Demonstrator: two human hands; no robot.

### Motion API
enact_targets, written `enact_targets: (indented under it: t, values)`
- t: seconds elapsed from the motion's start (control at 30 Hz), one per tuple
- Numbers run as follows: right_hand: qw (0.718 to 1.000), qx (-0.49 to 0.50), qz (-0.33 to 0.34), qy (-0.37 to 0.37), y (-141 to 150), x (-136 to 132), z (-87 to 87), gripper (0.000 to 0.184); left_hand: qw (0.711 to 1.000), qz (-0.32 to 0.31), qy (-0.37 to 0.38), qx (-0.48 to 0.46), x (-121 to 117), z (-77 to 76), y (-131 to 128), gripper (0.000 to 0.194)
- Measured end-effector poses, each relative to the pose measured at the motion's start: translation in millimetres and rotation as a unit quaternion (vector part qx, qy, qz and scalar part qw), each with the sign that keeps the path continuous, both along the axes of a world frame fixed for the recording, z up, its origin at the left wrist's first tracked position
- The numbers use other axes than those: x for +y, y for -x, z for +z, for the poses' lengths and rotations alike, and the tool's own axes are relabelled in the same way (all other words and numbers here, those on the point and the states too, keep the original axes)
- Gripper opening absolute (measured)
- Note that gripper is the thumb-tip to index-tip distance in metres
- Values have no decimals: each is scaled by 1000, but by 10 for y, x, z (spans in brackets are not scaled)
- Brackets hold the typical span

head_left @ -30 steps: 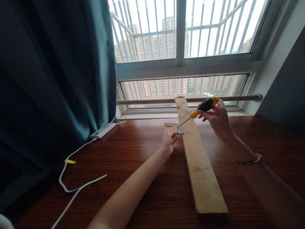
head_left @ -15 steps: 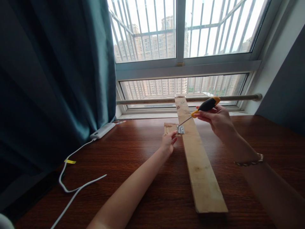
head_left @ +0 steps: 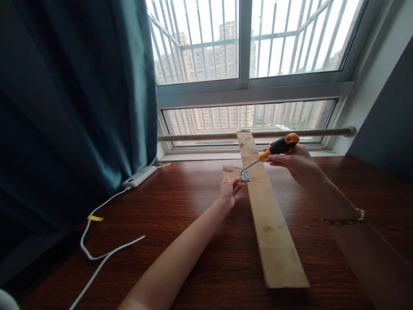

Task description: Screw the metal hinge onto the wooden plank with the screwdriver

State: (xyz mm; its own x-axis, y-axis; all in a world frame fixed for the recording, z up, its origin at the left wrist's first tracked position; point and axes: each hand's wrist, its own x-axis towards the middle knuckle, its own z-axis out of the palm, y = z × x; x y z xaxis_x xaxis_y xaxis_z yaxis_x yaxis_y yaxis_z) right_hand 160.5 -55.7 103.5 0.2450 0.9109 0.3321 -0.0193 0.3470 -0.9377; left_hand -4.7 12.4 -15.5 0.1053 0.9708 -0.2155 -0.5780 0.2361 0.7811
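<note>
A black-and-yellow-handled screwdriver is gripped by the right hand, fingers closed round the handle; its tip is set on the small silver metal hinge betw. the long pale wooden plank & a short wooden block (on the dark wood counter). The block is pressed by the left hand, fingers loosely curled, just left of the hinge.

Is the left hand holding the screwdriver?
No, the right hand grips the screwdriver, while the left hand rests by the small wood piece.
</note>
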Motion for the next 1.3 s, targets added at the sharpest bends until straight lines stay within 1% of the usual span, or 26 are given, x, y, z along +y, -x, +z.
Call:
enact_targets:
  t: [0.07,0.13,0.2,0.23,0.3,0.33,0.37,0.4,0.47,0.53,0.63,0.7,0.73,0.8,0.83,0.87,0.9,0.97,1.0,1.03,1.07,1.1,1.17,1.23,1.3]
  values:
    - [1000,-2,0,-6,-6,-3,13,33,1000,-3,-3,-1,-1,0,-2,11]
    - [999,-29,-30,-12,-3,11,0,33,1000,-3,-7,-1,-3,1,-5,10]
    - [988,-101,-112,-22,12,29,-34,33,1000,1,-10,2,-7,2,-9,10]
    - [974,-149,-167,-29,23,37,-57,34,1000,5,-11,4,-9,3,-10,10]
    - [933,-232,-270,-51,55,48,-104,38,1000,11,-9,7,-12,3,-12,10]
    - [920,-251,-296,-62,72,53,-124,40,1000,12,-6,9,-12,3,-13,10]
    - [919,-249,-298,-71,89,57,-138,41,1000,13,-3,10,-11,3,-12,10]
    - [930,-227,-280,-76,103,61,-146,41,1000,14,-2,12,-10,3,-12,10]
    - [965,-152,-201,-72,118,66,-136,46,1000,17,-2,17,-8,3,-10,10]
    - [987,-77,-124,-60,111,59,-99,51,1000,22,-7,21,-7,3,-8,11]
    - [997,-35,-46,-42,74,22,-25,48,999,26,-13,25,-9,3,-8,13]
    - [999,-33,-20,-32,52,-4,8,42,999,31,-20,28,-11,1,-9,16]
    - [999,-39,-18,-30,46,-11,13,40,999,34,-23,31,-12,1,-9,18]
    - [996,-68,-45,-30,47,-9,0,37,998,41,-28,37,-15,0,-11,19]
    - [992,-98,-75,-33,53,-1,-17,36,998,42,-29,39,-17,1,-11,19]
    - [982,-140,-119,-40,61,8,-38,35,998,42,-29,41,-19,2,-11,19]
    - [965,-186,-176,-50,72,18,-61,35,998,41,-28,41,-22,3,-11,19]
    - [914,-270,-293,-78,97,32,-104,36,998,39,-24,41,-27,6,-11,18]
    - [888,-298,-337,-92,109,33,-120,37,998,38,-22,40,-29,6,-10,17]
    - [870,-315,-366,-104,122,30,-132,37,998,37,-20,41,-31,7,-10,17]
    - [859,-323,-380,-112,133,24,-140,38,998,36,-19,41,-33,7,-10,16]
    - [855,-328,-385,-117,141,17,-143,39,998,37,-19,42,-35,8,-10,17]
    - [852,-330,-386,-121,151,5,-143,41,998,41,-19,43,-38,11,-10,20]
    - [858,-325,-378,-124,151,11,-144,40,998,43,-18,45,-41,14,-11,22]
    - [872,-310,-360,-119,146,36,-151,37,998,43,-16,46,-40,17,-11,22]
